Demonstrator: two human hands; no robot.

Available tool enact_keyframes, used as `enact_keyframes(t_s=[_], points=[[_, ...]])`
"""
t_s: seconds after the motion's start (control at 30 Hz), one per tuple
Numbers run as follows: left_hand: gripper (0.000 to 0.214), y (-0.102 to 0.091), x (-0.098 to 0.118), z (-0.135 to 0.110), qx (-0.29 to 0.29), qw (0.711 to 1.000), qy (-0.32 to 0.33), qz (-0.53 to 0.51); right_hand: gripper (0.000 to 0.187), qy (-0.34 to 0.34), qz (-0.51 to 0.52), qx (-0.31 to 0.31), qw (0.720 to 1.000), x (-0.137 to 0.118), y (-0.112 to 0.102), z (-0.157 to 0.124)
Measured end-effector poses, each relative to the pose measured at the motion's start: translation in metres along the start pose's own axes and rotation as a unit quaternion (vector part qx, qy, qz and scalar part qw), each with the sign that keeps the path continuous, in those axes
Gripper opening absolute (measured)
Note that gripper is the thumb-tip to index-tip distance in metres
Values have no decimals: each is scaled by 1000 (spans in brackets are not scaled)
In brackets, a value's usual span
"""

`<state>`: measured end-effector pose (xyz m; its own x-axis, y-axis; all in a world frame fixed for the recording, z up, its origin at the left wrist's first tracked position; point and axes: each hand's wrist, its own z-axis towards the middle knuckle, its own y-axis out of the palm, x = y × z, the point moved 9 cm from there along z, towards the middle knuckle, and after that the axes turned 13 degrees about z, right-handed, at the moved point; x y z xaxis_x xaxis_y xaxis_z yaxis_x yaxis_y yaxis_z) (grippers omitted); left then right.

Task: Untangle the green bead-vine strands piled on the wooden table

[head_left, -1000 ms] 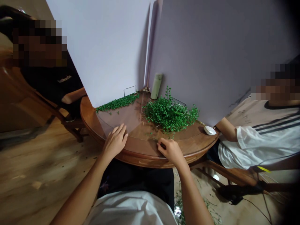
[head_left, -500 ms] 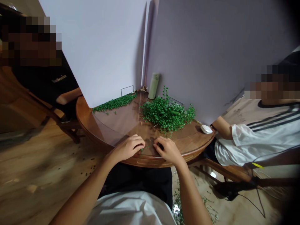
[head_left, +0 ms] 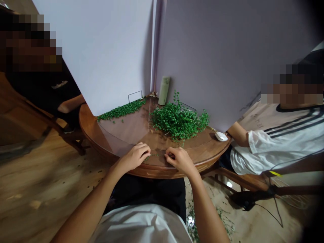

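Observation:
Near the table's front edge, my left hand is closed in a pinch with its fingertips at a thin green leafy sprig. The sprig sticks out toward the right. Across a small gap, my right hand is curled with thumb and fingers together; whatever it pinches is hidden. Just beyond the right hand lies a large heap of green leafy stems. Farther back at the left, a low band of loose small green leaves runs along the white panel.
White panels stand upright on the round wooden table. A green bottle is behind the heap, and a white object sits at the right edge. One person sits left, another right. Stems litter the floor.
My left hand has shifted left, widening the gap between my hands. The right hand has barely moved and stays curled. The whole view has shifted slightly.

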<state>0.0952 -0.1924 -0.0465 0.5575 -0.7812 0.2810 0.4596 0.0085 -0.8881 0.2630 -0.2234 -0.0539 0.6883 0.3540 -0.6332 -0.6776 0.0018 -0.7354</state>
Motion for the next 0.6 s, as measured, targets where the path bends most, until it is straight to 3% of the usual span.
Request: enact_keyframes(t_s=[0.27, 0.4, 0.6], points=[[17, -13, -35, -11, 88, 992, -76, 44, 13, 23, 54, 42, 997, 15, -13, -11], [16, -17, -40, -16, 112, 987, -95, 59, 14, 17, 65, 35, 997, 11, -12, -11], [23, -33, -48, -37, 175, 961, -182, 113, 15, 26, 69, 39, 997, 8, -12, -9]])
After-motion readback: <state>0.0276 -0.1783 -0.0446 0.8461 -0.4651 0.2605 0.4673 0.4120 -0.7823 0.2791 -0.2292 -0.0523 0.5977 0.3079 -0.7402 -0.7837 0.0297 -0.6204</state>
